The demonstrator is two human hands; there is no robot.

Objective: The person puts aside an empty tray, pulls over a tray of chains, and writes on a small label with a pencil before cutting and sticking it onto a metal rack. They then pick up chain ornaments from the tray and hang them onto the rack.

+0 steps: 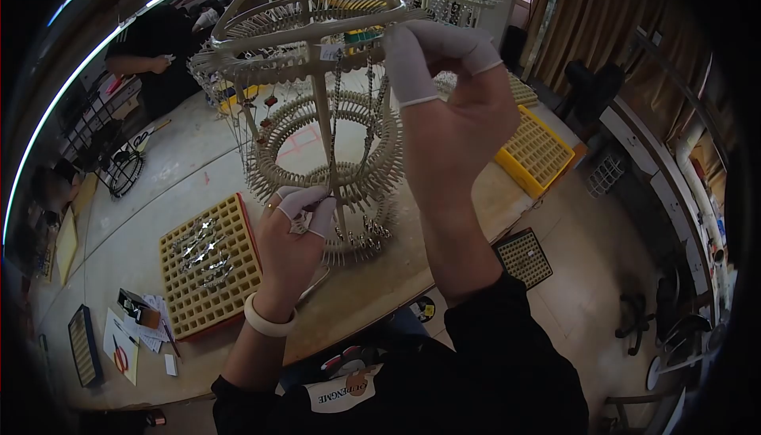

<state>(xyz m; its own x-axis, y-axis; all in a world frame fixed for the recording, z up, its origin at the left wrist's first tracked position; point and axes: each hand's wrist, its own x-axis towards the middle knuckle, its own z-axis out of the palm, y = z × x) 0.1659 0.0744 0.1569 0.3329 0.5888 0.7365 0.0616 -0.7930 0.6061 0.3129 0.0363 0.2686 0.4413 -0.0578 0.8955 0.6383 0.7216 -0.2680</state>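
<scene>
A tall round rack [317, 90] with rings of pale hooks stands on the table, chains [337, 110] hanging down inside it. My left hand [295, 225], with white finger covers, is closed at the rack's lower ring, thumb and finger pressed together near the lower end of a chain. Raised at the rack's upper right rim is my right hand [460, 94], also in finger covers, its fingers bent together; what they hold is too small to make out. Small metal pieces [369, 237] hang at the rack's bottom.
Left of the rack, a compartment tray [210, 265] holds shiny jewelry. Scissors [120, 356], papers and a small box lie at the lower left. A yellow tray [539, 154] sits at the right edge. Another person [154, 62] stands across the table.
</scene>
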